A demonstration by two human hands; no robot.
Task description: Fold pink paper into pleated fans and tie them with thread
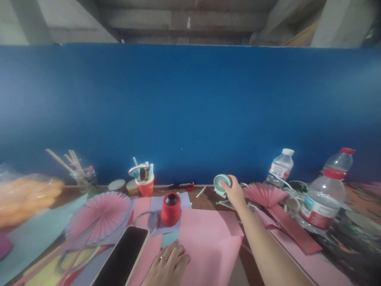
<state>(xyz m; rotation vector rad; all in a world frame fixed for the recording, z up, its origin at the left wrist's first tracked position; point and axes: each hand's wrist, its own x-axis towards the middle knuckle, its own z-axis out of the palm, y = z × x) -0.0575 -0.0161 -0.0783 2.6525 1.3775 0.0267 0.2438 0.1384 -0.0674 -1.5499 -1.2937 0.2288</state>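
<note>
My right hand reaches forward across the table and grips a small pale green hand-held fan near the blue back wall. My left hand lies flat, fingers stretched out, on a pink paper sheet at the near edge, with a ring on one finger. A black phone lies just left of that hand. A red thread spool stands beyond it on a lilac sheet.
A pink pleated paper rosette lies at the left, another pink fan fold at the right. A red cup of tools, a jar of sticks and three water bottles line the blue wall.
</note>
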